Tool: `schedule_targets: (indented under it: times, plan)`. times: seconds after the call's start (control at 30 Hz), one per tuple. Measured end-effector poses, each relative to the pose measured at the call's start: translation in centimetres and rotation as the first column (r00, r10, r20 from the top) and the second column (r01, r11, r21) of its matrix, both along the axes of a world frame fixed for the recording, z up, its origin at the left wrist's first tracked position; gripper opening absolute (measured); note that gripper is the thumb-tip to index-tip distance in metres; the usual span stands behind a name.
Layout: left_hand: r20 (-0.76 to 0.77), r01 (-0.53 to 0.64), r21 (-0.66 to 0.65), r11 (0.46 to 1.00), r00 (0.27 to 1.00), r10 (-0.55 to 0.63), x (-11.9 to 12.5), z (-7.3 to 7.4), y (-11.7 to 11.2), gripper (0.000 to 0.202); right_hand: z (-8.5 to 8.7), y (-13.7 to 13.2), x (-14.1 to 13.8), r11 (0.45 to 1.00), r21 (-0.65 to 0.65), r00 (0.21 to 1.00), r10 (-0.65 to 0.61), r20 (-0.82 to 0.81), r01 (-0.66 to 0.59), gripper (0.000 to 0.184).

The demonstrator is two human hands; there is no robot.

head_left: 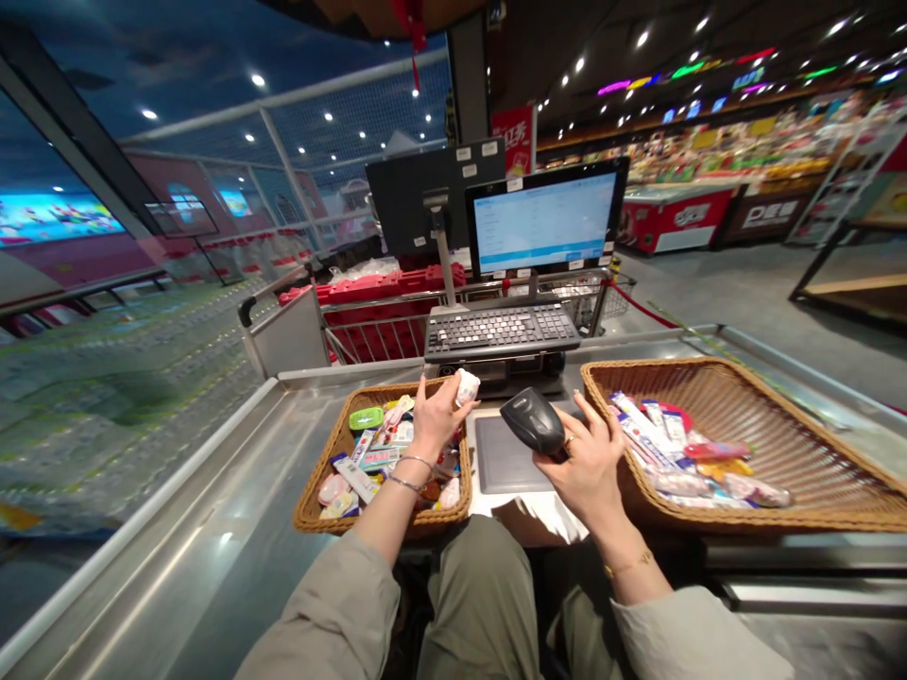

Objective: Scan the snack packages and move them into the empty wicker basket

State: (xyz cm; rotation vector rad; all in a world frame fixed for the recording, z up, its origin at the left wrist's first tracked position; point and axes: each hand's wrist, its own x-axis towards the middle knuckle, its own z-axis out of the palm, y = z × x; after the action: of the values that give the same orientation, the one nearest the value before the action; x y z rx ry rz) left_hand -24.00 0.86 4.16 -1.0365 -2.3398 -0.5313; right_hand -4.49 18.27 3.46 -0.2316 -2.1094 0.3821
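Between thumb and fingers, my left hand (435,416) holds a small white wrapped item (467,387), its kind too small to make out. That hand is above the right side of a wicker basket (306,501) filled with mixed small packets, among them a green pack (367,418). My right hand (591,463) grips a black handheld barcode scanner (533,421), whose head points left toward the white item. Below and between the hands lies a grey flat plate (506,455). A larger wicker basket (814,444) on the right holds several packets (656,439) at its left end.
A keyboard (504,326) stands on a raised shelf behind the plate, with a lit screen (545,225) above it. The metal counter (262,529) runs left, its raised rim along the edge. Behind the counter are a shopping cart (375,326) and red crates (397,283).
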Motion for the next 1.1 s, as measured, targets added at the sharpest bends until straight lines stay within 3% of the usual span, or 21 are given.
schedule_targets:
  times: [0.3, 0.67, 0.93, 1.1]
  plan:
    - [-0.035, 0.045, -0.01, 0.999, 0.998, -0.045, 0.3, -0.2, 1.0, 0.063, 0.2, -0.3, 0.2, 0.999, -0.033, 0.999, 0.042, 0.023, -0.042, 0.027]
    - [-0.059, 0.072, -0.028, 0.997, 0.996, -0.073, 0.4, -0.3, 1.8, 0.066, 0.1, -0.1, 0.2, 0.999, -0.022, 0.999, 0.039, 0.021, -0.038, 0.019]
    - [-0.055, 0.093, 0.003, 0.996, 0.994, -0.093, 0.5, -0.4, 1.9, 0.06, 0.0, 0.0, 0.3, 0.999, -0.02, 0.999, 0.051, 0.015, -0.05, 0.018]
    - [-0.096, 0.123, 0.042, 0.992, 0.988, -0.118, 0.4, -0.5, 2.2, 0.068, 0.0, 0.0, 0.3, 0.997, -0.024, 0.998, 0.068, 0.001, -0.068, 0.017]
